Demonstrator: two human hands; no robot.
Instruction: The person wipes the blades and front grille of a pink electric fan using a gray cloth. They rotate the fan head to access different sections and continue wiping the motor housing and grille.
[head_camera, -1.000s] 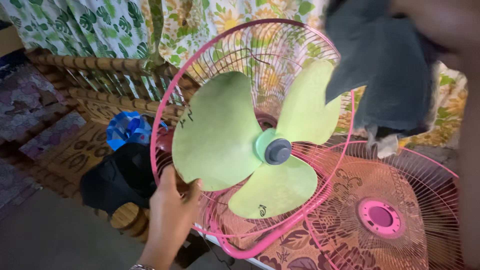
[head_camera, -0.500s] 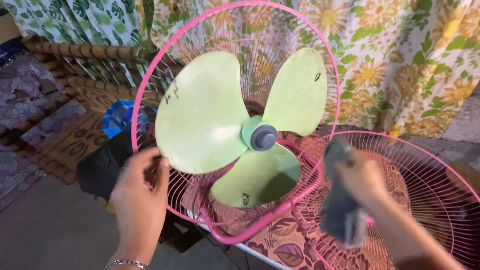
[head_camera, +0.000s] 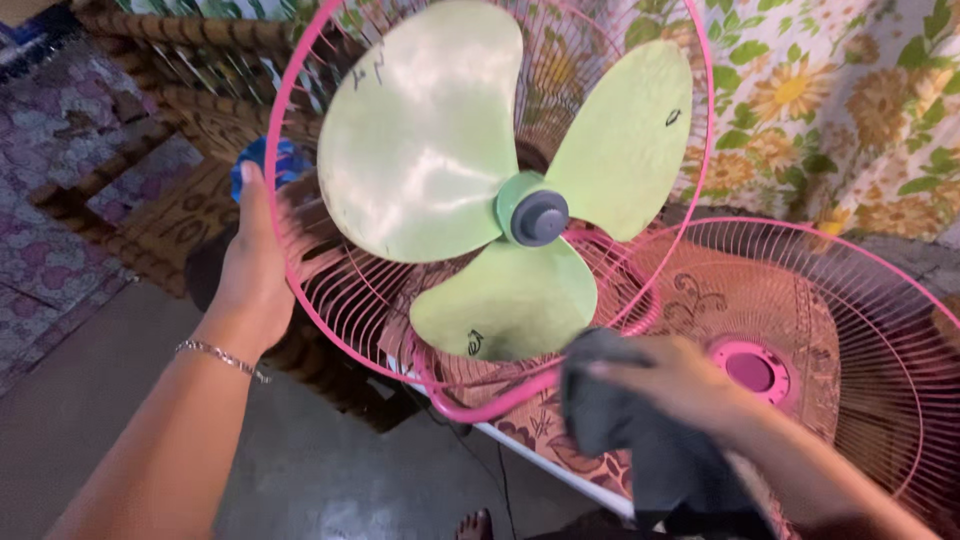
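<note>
A fan stands upright with its pale green three-blade propeller (head_camera: 470, 160) bare in front of the pink rear wire guard (head_camera: 330, 290); a grey hub cap (head_camera: 540, 218) sits at the centre. My left hand (head_camera: 250, 270) grips the guard's left rim. My right hand (head_camera: 670, 385) holds a dark grey cloth (head_camera: 650, 450) bunched against the guard's lower right edge, just below the bottom blade. The loose pink front guard (head_camera: 850, 300) lies flat to the right.
A patterned brown mattress (head_camera: 560, 440) lies under the loose guard. Floral curtains (head_camera: 840, 100) hang behind. A carved wooden bench (head_camera: 170, 110) with a blue bag (head_camera: 262, 160) and a dark bundle stands at left. Grey floor (head_camera: 330, 480) lies below.
My right hand has come down with the cloth from high at the right to the guard's bottom edge. My left hand slid up the left rim. The view has moved closer.
</note>
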